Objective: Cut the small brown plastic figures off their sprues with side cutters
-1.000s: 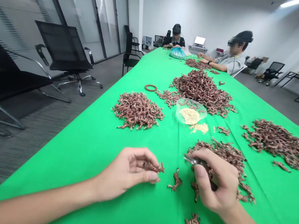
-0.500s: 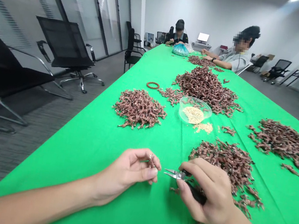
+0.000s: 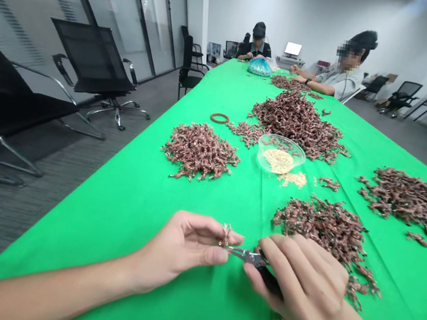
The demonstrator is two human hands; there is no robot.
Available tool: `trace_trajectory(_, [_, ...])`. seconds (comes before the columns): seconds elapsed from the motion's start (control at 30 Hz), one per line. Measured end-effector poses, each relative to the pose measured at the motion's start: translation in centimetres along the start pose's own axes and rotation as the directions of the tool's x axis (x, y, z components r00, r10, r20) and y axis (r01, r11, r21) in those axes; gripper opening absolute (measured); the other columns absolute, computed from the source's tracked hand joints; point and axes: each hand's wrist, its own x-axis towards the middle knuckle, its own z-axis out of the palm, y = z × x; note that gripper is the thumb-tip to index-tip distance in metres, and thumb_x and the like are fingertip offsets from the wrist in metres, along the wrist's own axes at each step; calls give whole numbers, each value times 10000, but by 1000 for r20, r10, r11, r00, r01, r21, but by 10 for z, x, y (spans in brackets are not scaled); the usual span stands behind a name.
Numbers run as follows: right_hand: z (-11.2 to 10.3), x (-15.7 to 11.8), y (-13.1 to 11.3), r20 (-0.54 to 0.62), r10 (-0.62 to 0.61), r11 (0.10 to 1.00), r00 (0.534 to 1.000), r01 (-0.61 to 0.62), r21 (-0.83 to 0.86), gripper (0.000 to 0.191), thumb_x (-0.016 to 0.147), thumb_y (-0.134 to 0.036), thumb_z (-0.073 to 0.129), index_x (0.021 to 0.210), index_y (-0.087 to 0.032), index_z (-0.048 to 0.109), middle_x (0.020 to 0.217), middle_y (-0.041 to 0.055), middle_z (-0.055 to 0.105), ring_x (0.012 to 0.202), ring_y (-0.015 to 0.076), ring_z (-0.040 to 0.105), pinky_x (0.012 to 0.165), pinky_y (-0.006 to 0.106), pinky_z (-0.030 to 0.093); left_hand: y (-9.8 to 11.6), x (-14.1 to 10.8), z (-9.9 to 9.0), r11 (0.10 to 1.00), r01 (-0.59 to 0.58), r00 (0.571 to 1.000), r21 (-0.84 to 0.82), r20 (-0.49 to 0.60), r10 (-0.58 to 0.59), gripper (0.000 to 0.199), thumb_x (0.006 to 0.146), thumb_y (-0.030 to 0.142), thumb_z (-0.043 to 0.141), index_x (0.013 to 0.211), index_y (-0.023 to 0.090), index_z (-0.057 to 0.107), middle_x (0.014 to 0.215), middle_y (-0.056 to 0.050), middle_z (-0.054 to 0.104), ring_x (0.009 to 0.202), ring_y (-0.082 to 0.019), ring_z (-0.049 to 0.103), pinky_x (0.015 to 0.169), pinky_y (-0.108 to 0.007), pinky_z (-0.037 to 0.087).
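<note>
Head camera view, near edge of a green-covered worktable: the left hand holds a small copper-brown twisted piece up off the cloth, pinched between thumb and fingertips, the remaining fingers loosely curled. The right hand, fingers pressed together, wraps the black grips of small steel pliers, whose nose reaches the piece's lower end, between the two hands. A heap of similar pieces lies just beyond the right hand. Farther up the table sit more heaps and a clear bowl of pale grains. Two seated co-workers work at the far end, their hands well apart from these.
</note>
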Motion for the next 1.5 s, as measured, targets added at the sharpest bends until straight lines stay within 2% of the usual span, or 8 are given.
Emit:
trace_trajectory(0.4, [-1, 0, -2, -5, -28, 999, 1000, 28, -46, 348, 778, -383, 755, 1002, -126, 685, 857, 116, 727, 734, 226, 666, 579, 352, 515, 1, 0, 2, 999, 41, 998, 0, 46, -41, 228, 727, 253, 829, 937, 194, 764, 1066, -71, 774, 1003, -225, 725, 935, -323, 537])
trace_trajectory(0.6, [-2, 5, -3, -119, -67, 994, 991, 56, -91, 364, 745, -346, 800, 955, -66, 702, 781, 112, 726, 663, 213, 646, 584, 349, 487, -1, -1, 2, 998, 55, 998, -43, 26, -54, 249, 704, 265, 846, 894, 148, 735, 1031, -93, 779, 966, -247, 732, 926, -374, 541])
trace_trajectory(0.8, [-4, 5, -3, -122, -94, 990, 988, 80, -117, 398, 703, -331, 837, 962, -58, 707, 776, 116, 736, 657, 220, 637, 583, 355, 466, -2, -1, 1, 994, 98, 994, -51, 52, -95, 303, 704, 293, 845, 910, 112, 716, 971, -133, 782, 899, -270, 749, 802, -336, 577])
trace_trajectory(0.97, [-3, 3, -4, -116, -90, 991, 989, 78, -105, 408, 697, -328, 841, 958, -48, 701, 765, 118, 729, 671, 227, 633, 574, 355, 456, -3, -2, 0, 993, 95, 993, -75, 73, -90, 240, 731, 247, 828, 922, 136, 733, 950, -100, 790, 827, -208, 755, 764, -282, 582])
trace_trajectory(1.07, [-2, 4, -5, -81, -30, 999, 996, 27, -38, 399, 714, -305, 827, 967, -32, 682, 767, 124, 715, 686, 232, 630, 576, 355, 459, -3, -2, 1, 995, 68, 996, -78, 63, -63, 221, 733, 227, 826, 925, 153, 746, 973, -80, 790, 840, -183, 749, 790, -267, 578])
trace_trajectory(1.17, [-1, 5, -8, 2, 108, 988, 994, -108, 111, 303, 791, -273, 754, 975, -52, 658, 783, 115, 688, 698, 212, 620, 580, 333, 457, -3, -1, 1, 997, 54, 998, -59, 34, -52, 220, 736, 217, 824, 937, 160, 754, 986, -69, 789, 888, -187, 740, 832, -279, 573])
trace_trajectory(1.3, [1, 6, -10, 178, 263, 892, 948, -310, 330, 175, 875, -232, 639, 1001, -111, 627, 763, 68, 626, 615, 141, 543, 536, 284, 405, -3, -1, 1, 998, 62, 998, -24, -13, -62, 229, 724, 214, 831, 934, 154, 761, 991, -71, 787, 892, -191, 737, 856, -288, 569])
trace_trajectory(1.5, [0, 7, -9, 333, 315, 766, 889, -445, 463, 128, 901, -221, 592, 1009, -156, 612, 679, 0, 544, 564, 113, 477, 520, 270, 335, 1, -2, 0, 997, 79, 997, 22, 17, -79, 259, 740, 226, 817, 980, 143, 765, 1043, -94, 776, 955, -218, 728, 903, -306, 555])
